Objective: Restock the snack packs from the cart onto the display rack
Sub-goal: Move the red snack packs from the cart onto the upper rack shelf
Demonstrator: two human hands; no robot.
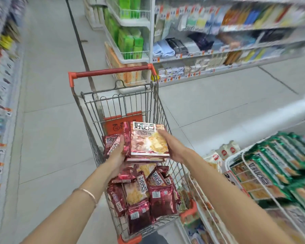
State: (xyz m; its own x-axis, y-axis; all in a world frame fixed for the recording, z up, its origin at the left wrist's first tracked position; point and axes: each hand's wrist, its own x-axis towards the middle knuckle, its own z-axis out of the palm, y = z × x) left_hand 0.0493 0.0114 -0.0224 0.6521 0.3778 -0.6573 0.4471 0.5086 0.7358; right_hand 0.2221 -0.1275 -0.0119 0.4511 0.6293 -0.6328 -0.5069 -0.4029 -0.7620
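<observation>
Shelves (0, 103) left of the cart (123, 103) are blurred, the display rack (234, 155) right of it runs off the edge, and snack packs (148, 141) above it partly hide the left hand (117, 152) and right hand (173, 147).

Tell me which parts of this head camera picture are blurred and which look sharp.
Head view: motion blur smears the left shelves and the upper right shelves; the snack packs gripped by the left hand and right hand over the cart look fairly sharp; wide-angle distortion bows the edges; lighting is even.
</observation>
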